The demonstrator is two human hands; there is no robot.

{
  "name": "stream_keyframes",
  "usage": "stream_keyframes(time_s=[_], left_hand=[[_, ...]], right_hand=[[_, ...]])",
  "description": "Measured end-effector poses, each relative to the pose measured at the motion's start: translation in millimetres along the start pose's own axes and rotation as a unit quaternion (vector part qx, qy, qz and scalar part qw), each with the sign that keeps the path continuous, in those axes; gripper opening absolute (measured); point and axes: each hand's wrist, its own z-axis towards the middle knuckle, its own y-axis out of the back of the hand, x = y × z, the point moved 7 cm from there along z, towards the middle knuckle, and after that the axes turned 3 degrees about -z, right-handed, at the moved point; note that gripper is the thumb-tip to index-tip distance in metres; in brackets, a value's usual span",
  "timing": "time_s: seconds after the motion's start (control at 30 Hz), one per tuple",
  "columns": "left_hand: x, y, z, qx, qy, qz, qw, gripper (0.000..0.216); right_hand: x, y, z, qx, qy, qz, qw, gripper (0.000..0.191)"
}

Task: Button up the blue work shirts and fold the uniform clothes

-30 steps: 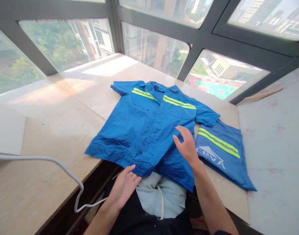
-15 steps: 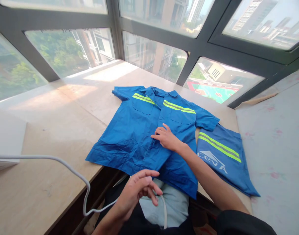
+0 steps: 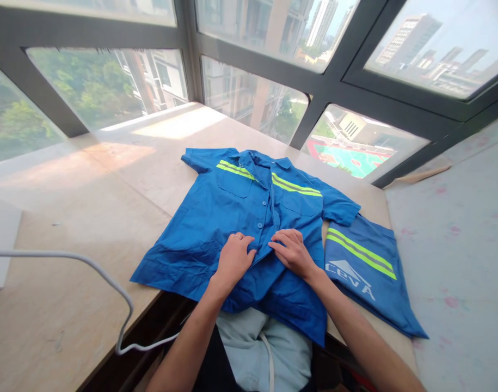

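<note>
A blue short-sleeved work shirt (image 3: 200, 218) with yellow-green and grey stripes lies spread on the sill, its collar toward the window. Its front placket is parted, and two buttons show on the left-hand edge. My left hand (image 3: 235, 255) is closed on that edge below the buttons, thumb and fingers pinching the cloth. Just to the right, my right hand (image 3: 291, 250) grips the opposite front edge and lifts it a little. The shirt's lower hem hangs over the front of the sill above my lap.
A folded blue garment (image 3: 361, 261) with a stripe and white lettering lies at the right, partly under the shirt's sleeve. A white cable (image 3: 105, 277) curves across the left side near a white box (image 3: 1, 239). Windows (image 3: 252, 98) stand behind the sill (image 3: 122, 190); a flowered wall (image 3: 456, 261) bounds the right.
My left hand has moved up from above my lap onto the shirt's front. My right hand has drawn the front edge aside, exposing buttons.
</note>
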Motion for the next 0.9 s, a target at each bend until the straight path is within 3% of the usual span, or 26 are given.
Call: stream_keyframes(time_s=[0.2,0.4,0.53,0.67,0.9], left_hand=[[4,6,-19,0.060,0.029,0.040,0.997,0.034],[3,-2,-21,0.101,0.022,0.142,0.984,0.012],[2,-3,-17,0.098,0.010,0.145,0.985,0.011],[3,2,-15,0.080,0.018,0.086,0.993,0.015],[5,4,-16,0.058,0.062,-0.174,0.981,0.015]], right_hand=[[8,-2,-4,-0.002,-0.015,0.008,1.000,0.024],[25,1,10,-0.016,0.017,0.051,0.998,0.017],[37,-3,17,0.022,0.049,0.072,0.996,0.019],[45,-8,20,0.049,0.073,0.081,0.993,0.021],[40,-9,10,-0.009,0.034,0.088,0.995,0.018]])
